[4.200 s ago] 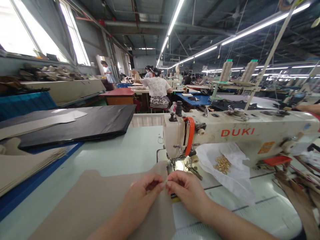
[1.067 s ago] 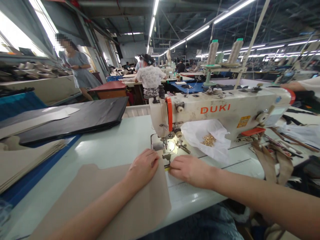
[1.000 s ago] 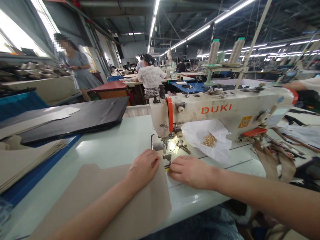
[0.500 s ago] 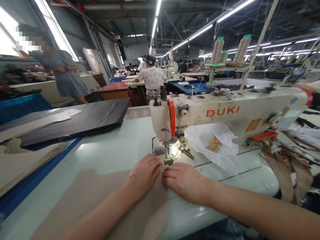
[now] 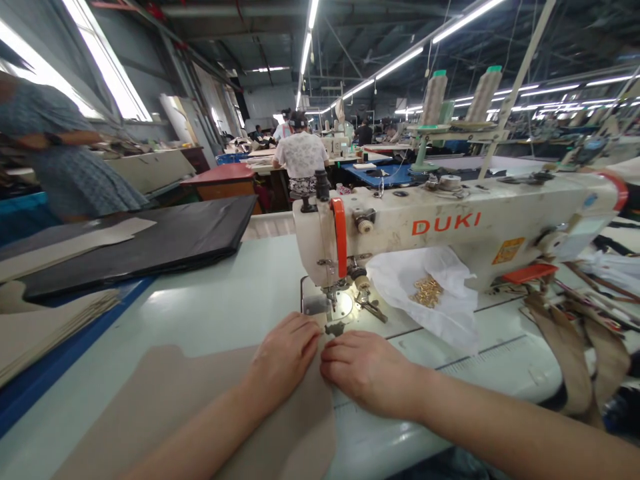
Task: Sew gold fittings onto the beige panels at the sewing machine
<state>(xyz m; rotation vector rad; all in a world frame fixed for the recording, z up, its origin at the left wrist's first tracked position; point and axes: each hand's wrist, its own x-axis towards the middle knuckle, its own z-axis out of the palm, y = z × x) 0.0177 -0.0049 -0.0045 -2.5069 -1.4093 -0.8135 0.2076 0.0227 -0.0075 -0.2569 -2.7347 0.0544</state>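
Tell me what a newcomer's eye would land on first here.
The cream DUKI sewing machine dominates the centre right, its name in orange-red letters. Below its arm, a heap of small gold fittings lies on white wrapping. At the bottom, the left hand and right hand rest on a beige sheet in front of the machine.

The word "DUKI" (image 5: 446, 224) stood in orange-red capitals on the cream arm of a sewing machine (image 5: 450, 200), just beyond the right hand (image 5: 370, 373). A yellow sticker (image 5: 507, 251) farther along the arm carried print too small to read.
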